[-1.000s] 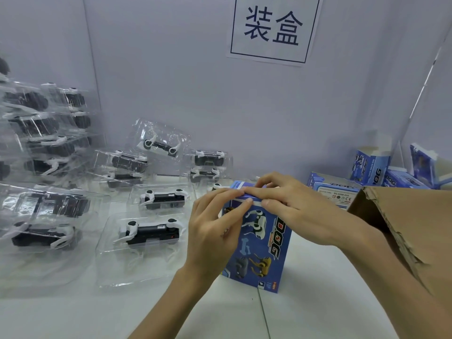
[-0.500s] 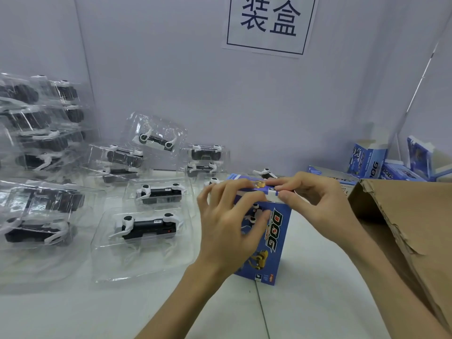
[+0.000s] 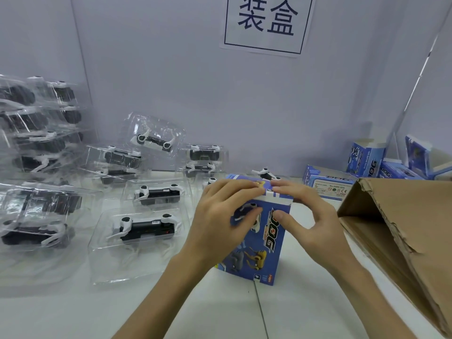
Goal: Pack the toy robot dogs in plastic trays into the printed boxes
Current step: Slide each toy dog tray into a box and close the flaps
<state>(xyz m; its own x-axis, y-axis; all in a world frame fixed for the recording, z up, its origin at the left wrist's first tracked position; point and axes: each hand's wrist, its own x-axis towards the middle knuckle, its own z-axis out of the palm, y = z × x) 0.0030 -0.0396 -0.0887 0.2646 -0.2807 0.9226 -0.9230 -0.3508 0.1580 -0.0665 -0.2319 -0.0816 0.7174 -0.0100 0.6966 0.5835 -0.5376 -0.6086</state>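
A blue printed box [image 3: 265, 243] marked DOG stands upright on the white table in front of me. My left hand [image 3: 221, 221] grips its upper left, fingers on the top flap and thumb on the front face. My right hand [image 3: 308, 216] grips its upper right the same way, fingers on top, thumb on the front. The fingertips of both hands nearly meet on the flap. Whatever is inside the box is hidden. To the left lie clear plastic trays, each holding a black and white toy robot dog [image 3: 144, 227]; another [image 3: 157, 193] sits behind it.
Several stacked trays with dogs [image 3: 36, 143] pile up at the far left against the wall. More blue boxes [image 3: 364, 160] stand and lie at the back right. A torn brown cardboard carton [image 3: 401, 231] lies on its side at the right. A paper sign [image 3: 265, 23] hangs on the wall.
Both hands have flattened onto the top flap, pressing it down; the thumbs now sit on the front face. The box stays upright in the same spot.
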